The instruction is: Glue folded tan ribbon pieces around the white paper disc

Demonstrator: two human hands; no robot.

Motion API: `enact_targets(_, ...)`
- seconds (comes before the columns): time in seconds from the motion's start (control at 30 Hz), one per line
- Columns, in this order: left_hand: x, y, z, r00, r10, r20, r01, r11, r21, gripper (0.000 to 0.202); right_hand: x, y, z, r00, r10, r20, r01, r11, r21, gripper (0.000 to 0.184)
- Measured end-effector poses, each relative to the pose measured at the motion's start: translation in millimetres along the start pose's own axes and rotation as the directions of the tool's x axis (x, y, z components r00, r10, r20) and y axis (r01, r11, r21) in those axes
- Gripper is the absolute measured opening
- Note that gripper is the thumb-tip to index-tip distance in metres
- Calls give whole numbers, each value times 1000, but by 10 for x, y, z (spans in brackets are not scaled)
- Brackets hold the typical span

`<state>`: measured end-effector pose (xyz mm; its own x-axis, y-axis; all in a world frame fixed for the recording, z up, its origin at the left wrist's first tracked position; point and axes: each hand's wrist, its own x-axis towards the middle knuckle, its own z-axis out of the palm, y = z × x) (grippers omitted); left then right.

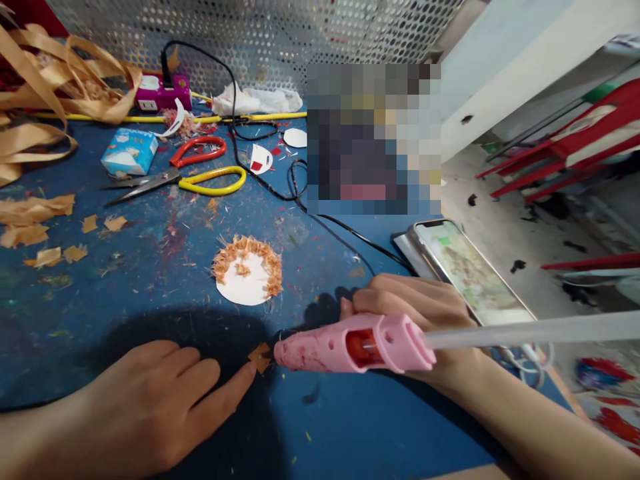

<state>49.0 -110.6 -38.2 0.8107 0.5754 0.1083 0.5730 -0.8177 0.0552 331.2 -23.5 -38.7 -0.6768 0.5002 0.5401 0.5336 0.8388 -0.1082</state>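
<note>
My right hand [425,313] is wrapped round a pink hot glue gun [355,345] with a clear glue stick sticking out of its back. The gun's nozzle touches a small tan shaving piece [261,357] on the blue table. My left hand [160,400] lies on the table, its index finger stretched out and pressing on that piece. Beyond the hands lies a white paper disc [247,287] with a fringe of tan shavings glued along its upper rim.
Scissors with yellow handles [200,180] and red-handled ones [197,150] lie at the back, by a small blue box [129,151], a purple power strip [163,95] and wood shaving ribbons [55,87]. A phone [470,273] lies right of my hand. A black cord [300,200] crosses the table.
</note>
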Motion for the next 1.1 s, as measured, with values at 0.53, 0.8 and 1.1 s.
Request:
enact_targets(0.53,-16,2,74,998,59,38,-61,997,56,32,341,-277,-313,948,-304,99,318,867,-384,27)
enact_targets(0.8,-6,10,67,998,53,36,-55,996,69,32,455,-364,-395,897,-427,115,436,812,-388,28)
enact_targets(1.1,-23,34,75,995,24,96,-33,995,90,34,526,-371,-437,825,-547,143,551,719,-424,21)
